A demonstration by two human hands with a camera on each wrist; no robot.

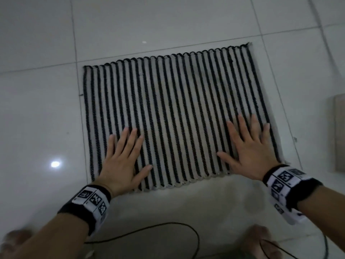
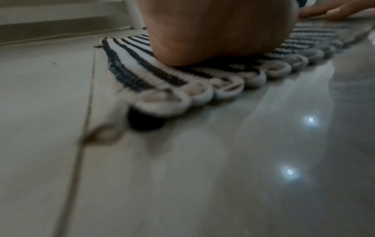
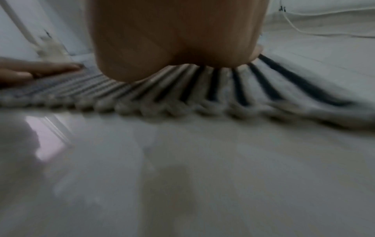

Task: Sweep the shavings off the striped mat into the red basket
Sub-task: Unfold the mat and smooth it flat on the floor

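The black-and-white striped mat (image 1: 171,113) lies flat on the tiled floor. My left hand (image 1: 123,157) presses flat on its near left part, fingers spread and straight. My right hand (image 1: 246,148) lies flat on its near right part, fingers spread too. In the left wrist view the heel of my left hand (image 2: 213,35) rests on the mat (image 2: 142,69) by its looped near edge. In the right wrist view the heel of my right hand (image 3: 174,40) sits on the mat (image 3: 263,89). No shavings show on the mat, and no red basket is in view.
A black cable (image 1: 149,232) loops across the floor near my feet (image 1: 261,242). A beige slab (image 1: 337,133) lies right of the mat. Glossy white tiles (image 1: 37,118) surround the mat. A white cord (image 3: 304,30) trails on the floor beyond its right edge.
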